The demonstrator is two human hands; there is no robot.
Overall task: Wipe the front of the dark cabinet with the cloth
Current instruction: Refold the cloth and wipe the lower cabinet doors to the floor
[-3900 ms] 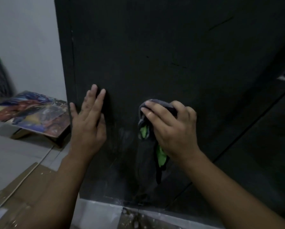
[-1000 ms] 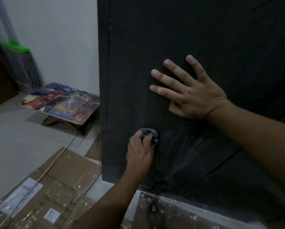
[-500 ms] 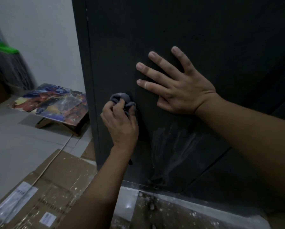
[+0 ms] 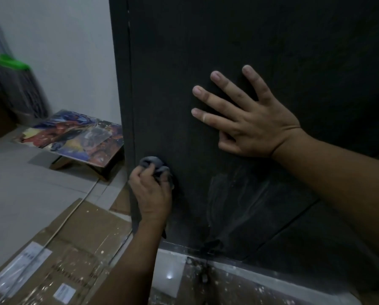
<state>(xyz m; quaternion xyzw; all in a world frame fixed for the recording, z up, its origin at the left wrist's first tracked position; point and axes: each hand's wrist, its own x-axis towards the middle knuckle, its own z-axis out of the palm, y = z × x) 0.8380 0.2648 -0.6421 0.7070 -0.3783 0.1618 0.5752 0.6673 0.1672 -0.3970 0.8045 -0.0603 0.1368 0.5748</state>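
We are gripping bunched cloth point(image 4: 154, 165) in left hand point(image 4: 151, 194) at cabinet's point(image 4: 206, 40) lower left edge — right hand point(image 4: 256, 126) pressing flat, fingers spread, above; streaky patch point(image 4: 239, 190) lying rightward of cloth.

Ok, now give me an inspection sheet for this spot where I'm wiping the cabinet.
surface: dark cabinet front, pale streaky smears low down.
job's things: grey cloth, bunched, pressed on the front near its left edge.
clutter: flattened cardboard with white labels; colourful low table beside the cabinet.
grips: left hand grips the cloth; right hand lies flat on the front, fingers spread.
cables: thin pale line across the cardboard; cord or strip, cannot tell.
surroundings: white wall; pale floor; blurred green-topped thing at far left.
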